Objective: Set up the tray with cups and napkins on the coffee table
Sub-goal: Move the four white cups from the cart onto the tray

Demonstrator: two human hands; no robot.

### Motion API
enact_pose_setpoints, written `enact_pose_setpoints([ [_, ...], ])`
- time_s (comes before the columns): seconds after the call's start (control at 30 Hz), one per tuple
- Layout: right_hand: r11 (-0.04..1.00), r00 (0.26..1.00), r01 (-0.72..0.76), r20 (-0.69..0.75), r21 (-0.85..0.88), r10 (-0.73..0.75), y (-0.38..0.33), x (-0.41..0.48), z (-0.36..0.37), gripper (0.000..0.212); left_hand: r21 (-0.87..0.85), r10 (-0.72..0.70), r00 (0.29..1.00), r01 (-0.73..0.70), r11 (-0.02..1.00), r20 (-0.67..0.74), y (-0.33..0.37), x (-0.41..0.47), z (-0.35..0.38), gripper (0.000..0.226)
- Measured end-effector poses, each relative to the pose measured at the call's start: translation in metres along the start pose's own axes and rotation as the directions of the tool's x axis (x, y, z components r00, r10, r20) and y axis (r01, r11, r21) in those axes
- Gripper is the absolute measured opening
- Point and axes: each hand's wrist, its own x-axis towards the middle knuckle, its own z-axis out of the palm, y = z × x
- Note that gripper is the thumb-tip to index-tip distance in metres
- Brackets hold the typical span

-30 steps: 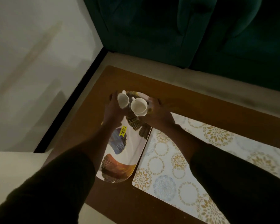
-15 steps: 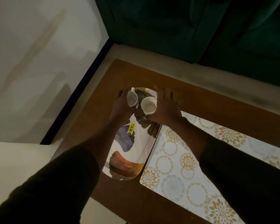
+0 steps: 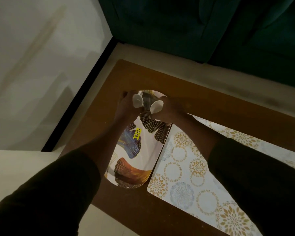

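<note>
Both hands are closed around small white cups over the far end of the oval tray [image 3: 134, 160], which lies lengthwise on the wooden coffee table [image 3: 203, 92] with its right edge just beside a floral placemat [image 3: 182, 171]. The left hand [image 3: 126, 106] is wrapped round the left cup [image 3: 138, 100], whose handle points away from the person and whose mouth tips toward the camera; the right hand [image 3: 170, 111] holds the right cup [image 3: 156, 106], tilted inward so its rim faces the other cup. In this dim light it is hard to say whether either base already touches the tray, though both look lifted and canted. To do this step well, each cup should be righted before it goes down, then lowered flat onto the tray's far end with a gap between the two so the rims do not knock. The tray looks glossy, so a straight-down placement with no sideways slide seems wise, and the fingers should open only once each base sits level. The near end of the tray, past the yellow price sticker [image 3: 137, 133], is bare and could take the napkins, none of which are in view.
</note>
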Motion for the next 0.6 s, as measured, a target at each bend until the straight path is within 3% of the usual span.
enact_pose_setpoints([
  [0.1,1.000,0.996,0.027,-0.079,-0.007,-0.028,-0.003,0.000,0.000,0.076,0.016,0.063,0.996,-0.064,0.998,0.065,0.003,-0.001,-0.001,0.048],
  [0.23,0.998,0.991,0.060,-0.122,-0.012,-0.061,-0.005,0.001,-0.002,0.067,0.040,0.104,0.982,-0.112,0.993,0.160,0.003,-0.005,-0.001,0.066],
  [0.33,0.995,0.990,0.085,-0.104,-0.058,-0.091,-0.003,0.002,-0.005,0.058,-0.009,0.004,0.999,-0.004,1.000,0.041,0.001,-0.005,-0.001,0.079],
  [0.4,0.996,0.991,0.070,-0.113,-0.055,-0.076,-0.002,0.004,-0.006,0.049,0.008,-0.042,0.999,0.042,0.999,0.002,0.002,-0.003,-0.004,0.072],
  [0.5,0.994,0.998,0.002,-0.066,0.110,0.006,-0.001,0.006,-0.007,0.044,0.018,0.067,0.994,-0.068,0.998,0.082,0.005,0.000,-0.011,0.060],
  [0.6,0.982,0.998,-0.020,-0.056,0.186,0.031,-0.002,0.008,-0.005,0.057,0.088,0.180,0.969,-0.197,0.977,0.169,0.005,0.000,-0.017,0.066],
])
